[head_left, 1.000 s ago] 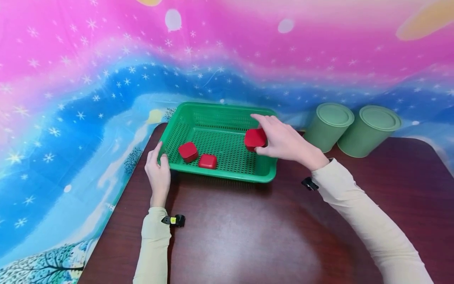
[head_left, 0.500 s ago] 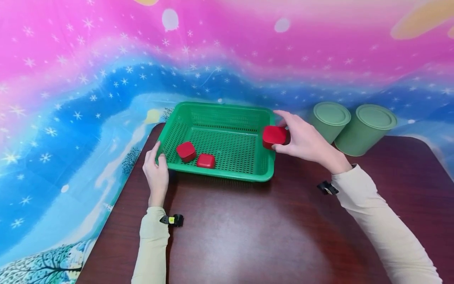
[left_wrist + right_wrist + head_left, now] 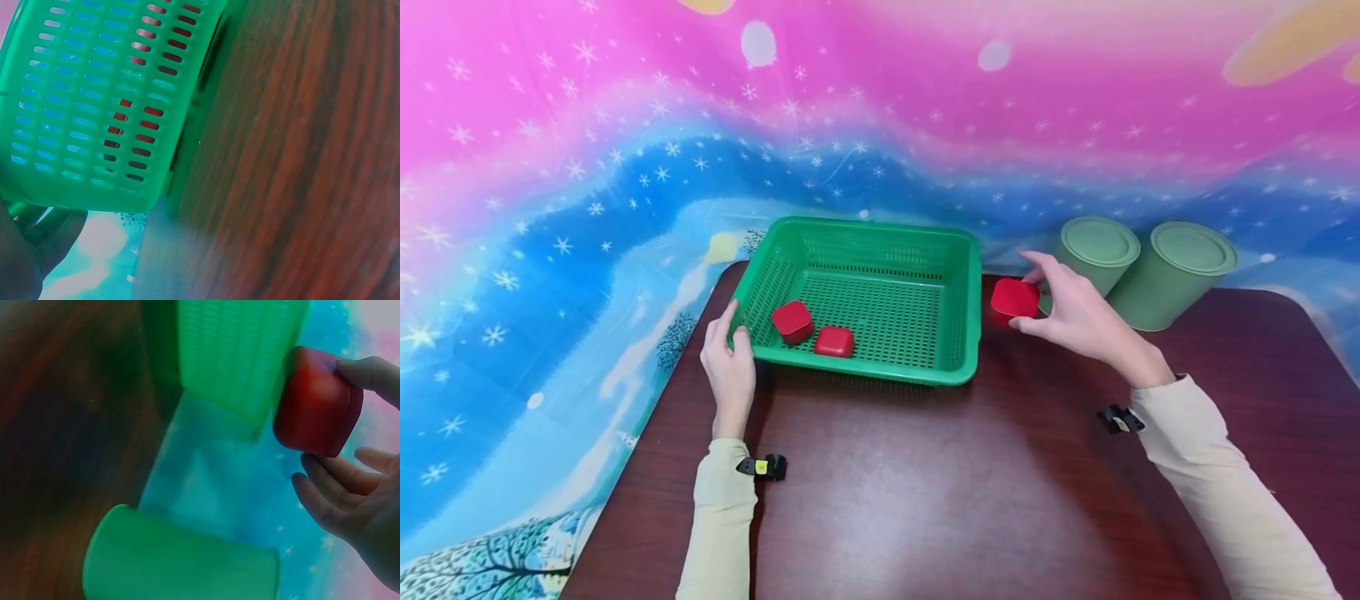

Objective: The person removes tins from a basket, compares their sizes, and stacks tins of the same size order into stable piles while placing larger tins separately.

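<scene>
A green perforated plastic basket (image 3: pixel 955 367) stands on the table, with two small red lidded boxes inside near its front left: one box (image 3: pixel 792 322) and, beside it, another (image 3: pixel 834 341). My left hand (image 3: pixel 730 371) holds the basket's left rim at the front corner; in the left wrist view its fingers show at the basket's edge. Just right of the basket, my right hand (image 3: pixel 1086 321) pinches a third red box (image 3: pixel 1015 301) between thumb and fingers. The right wrist view shows that box (image 3: pixel 319 403) held in the air, apart from the basket.
Two pale green lidded canisters, a left one (image 3: pixel 1101 246) and a right one (image 3: pixel 1176 275), stand at the back right, close behind my right hand. The dark wooden table (image 3: pixel 910 492) meets a patterned pink and blue cloth backdrop (image 3: pixel 880 108).
My right hand has carried the red box rightward, from over the basket's right part to beyond its right rim. The left hand stays at the basket's rim.
</scene>
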Demonstrator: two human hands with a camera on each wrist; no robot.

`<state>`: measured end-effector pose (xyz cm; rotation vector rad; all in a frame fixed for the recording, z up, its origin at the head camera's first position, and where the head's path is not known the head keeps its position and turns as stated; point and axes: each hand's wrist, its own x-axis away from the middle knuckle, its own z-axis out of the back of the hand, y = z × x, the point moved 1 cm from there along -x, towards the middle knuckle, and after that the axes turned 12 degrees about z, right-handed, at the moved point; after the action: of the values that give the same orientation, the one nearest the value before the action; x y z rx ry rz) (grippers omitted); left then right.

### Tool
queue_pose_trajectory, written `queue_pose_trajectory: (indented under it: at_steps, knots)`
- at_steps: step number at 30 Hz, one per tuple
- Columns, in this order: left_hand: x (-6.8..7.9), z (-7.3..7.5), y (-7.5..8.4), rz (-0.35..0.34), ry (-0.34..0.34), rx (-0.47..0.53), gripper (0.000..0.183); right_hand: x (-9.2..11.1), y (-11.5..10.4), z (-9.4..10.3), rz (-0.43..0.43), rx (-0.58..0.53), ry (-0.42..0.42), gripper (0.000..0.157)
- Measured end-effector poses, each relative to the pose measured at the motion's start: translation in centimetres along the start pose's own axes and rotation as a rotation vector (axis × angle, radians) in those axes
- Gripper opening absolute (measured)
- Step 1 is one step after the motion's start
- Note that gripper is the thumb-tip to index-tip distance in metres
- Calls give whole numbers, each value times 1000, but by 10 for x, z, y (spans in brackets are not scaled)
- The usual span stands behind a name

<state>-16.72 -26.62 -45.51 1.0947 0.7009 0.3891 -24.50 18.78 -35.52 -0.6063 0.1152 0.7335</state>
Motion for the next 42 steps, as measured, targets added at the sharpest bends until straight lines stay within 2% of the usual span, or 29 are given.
queue_pose_trajectory:
  at_steps: [15, 22, 29, 42]
  knots:
    - [1, 1, 1, 25, -18, -7, 46, 36, 39, -26, -14, -41, 81, 90]
    - [1, 1, 0, 7, -6, -8, 46, 48, 55, -37, -8, -44, 58, 83]
    - [0, 1, -1, 4, -2, -7, 47, 52, 66, -45, -12, -53, 20, 82]
    - [0, 0, 0, 5, -1, -12, 47, 55, 72, -39, -24, -42, -22, 80]
